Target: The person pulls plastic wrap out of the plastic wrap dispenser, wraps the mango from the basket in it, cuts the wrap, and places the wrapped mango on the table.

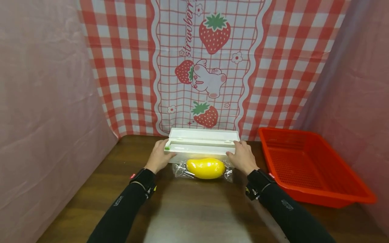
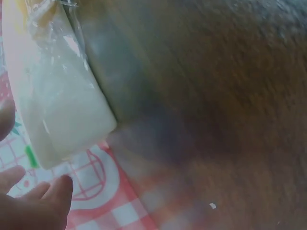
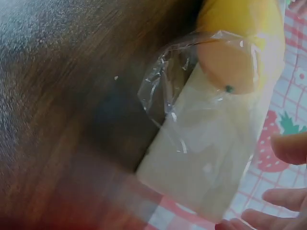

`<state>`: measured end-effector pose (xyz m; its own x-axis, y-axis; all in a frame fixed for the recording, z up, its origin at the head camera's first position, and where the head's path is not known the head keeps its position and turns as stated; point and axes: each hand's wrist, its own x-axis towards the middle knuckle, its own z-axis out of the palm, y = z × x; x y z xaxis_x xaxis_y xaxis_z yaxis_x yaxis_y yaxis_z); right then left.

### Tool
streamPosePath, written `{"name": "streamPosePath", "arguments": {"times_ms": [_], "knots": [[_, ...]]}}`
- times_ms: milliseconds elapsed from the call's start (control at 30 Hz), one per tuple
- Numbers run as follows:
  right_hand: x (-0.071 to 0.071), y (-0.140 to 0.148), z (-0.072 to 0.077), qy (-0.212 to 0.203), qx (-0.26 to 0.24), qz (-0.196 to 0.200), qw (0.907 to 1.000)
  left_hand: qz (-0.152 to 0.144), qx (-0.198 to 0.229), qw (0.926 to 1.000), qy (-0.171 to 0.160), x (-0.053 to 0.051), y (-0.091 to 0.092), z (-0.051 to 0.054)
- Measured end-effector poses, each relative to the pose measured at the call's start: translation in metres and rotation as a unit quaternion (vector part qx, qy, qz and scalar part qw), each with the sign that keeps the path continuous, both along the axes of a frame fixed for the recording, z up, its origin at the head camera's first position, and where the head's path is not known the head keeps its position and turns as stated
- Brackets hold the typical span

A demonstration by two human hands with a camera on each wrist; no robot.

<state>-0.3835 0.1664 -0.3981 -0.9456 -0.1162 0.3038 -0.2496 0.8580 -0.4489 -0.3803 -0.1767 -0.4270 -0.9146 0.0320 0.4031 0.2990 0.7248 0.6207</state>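
A white cling film dispenser (image 1: 199,148) lies on the table, its lid (image 1: 204,134) raised toward the back. Against its front side sits a yellow mango (image 1: 206,168) in clear film (image 1: 183,169), the film bunched at both ends. My left hand (image 1: 158,157) is at the dispenser's left end, near a small green piece (image 1: 167,148). At the opposite end is my right hand (image 1: 243,157). Both wrist views show relaxed, spread fingers around the ends of the dispenser; neither the left fingers (image 2: 60,194) nor the right thumb (image 3: 290,147) curls tightly round it.
A red plastic basket (image 1: 317,193) stands on the right of the brown wooden table (image 1: 194,209). Behind the dispenser hangs a red checked strawberry cloth (image 1: 130,67). Pink cloth walls (image 1: 45,118) close in both sides.
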Motion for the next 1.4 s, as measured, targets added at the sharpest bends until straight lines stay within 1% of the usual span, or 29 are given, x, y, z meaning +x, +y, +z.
{"name": "streamPosePath", "arguments": {"times_ms": [67,100,233,333,400,533,633,700,767,833,967,1100,1200,1267,1333,1400], "knots": [[-0.002,0.003,-0.003,-0.018,-0.003,-0.005,0.9998,-0.006,0.011,0.9997,-0.022,-0.002,-0.001,-0.004],[-0.003,0.004,-0.005,-0.019,-0.002,-0.004,0.9998,-0.005,0.018,0.9993,-0.032,-0.002,-0.002,-0.006],[-0.006,0.008,-0.009,0.004,0.013,0.001,0.9999,0.015,0.043,0.9975,-0.054,-0.004,-0.005,-0.015],[-0.007,0.01,-0.01,0.021,0.025,0.004,0.9994,0.021,0.048,0.9966,-0.063,-0.005,-0.008,-0.018],[-0.007,0.01,-0.011,0.025,0.031,0.004,0.9992,0.017,0.047,0.9964,-0.069,-0.007,-0.009,-0.016],[-0.007,0.011,-0.011,0.025,0.038,-0.002,0.999,-0.006,0.02,0.9964,-0.082,-0.011,-0.012,-0.008],[-0.006,0.011,-0.011,0.017,0.04,-0.007,0.999,-0.021,-0.003,0.9949,-0.099,-0.013,-0.013,-0.002],[-0.006,0.012,-0.011,0.01,0.042,-0.01,0.999,-0.025,-0.01,0.9932,-0.113,-0.014,-0.014,0.0],[-0.006,0.013,-0.012,0.005,0.045,-0.011,0.9989,-0.024,-0.009,0.9917,-0.126,-0.014,-0.014,0.001],[-0.006,0.014,-0.014,0.004,0.048,-0.011,0.9988,-0.02,-0.004,0.9912,-0.131,-0.014,-0.013,0.002],[-0.006,0.015,-0.014,0.001,0.054,-0.006,0.9985,-0.01,0.011,0.9913,-0.131,-0.015,-0.013,0.0],[-0.009,0.012,-0.006,-0.029,0.072,0.006,0.997,-0.003,0.023,0.9919,-0.125,-0.016,-0.015,-0.004],[-0.012,0.007,0.009,-0.069,0.096,0.016,0.9929,-0.002,0.039,0.9919,-0.121,-0.017,-0.016,-0.005],[-0.013,0.001,0.02,-0.086,0.113,0.025,0.9894,-0.004,0.052,0.9913,-0.12,-0.017,-0.016,-0.006],[-0.015,-0.007,0.03,-0.091,0.127,0.035,0.9871,-0.006,0.068,0.9903,-0.121,-0.018,-0.016,-0.008],[-0.016,-0.015,0.035,-0.083,0.132,0.045,0.9868,-0.008,0.079,0.9897,-0.119,-0.018,-0.015,-0.01]]}}
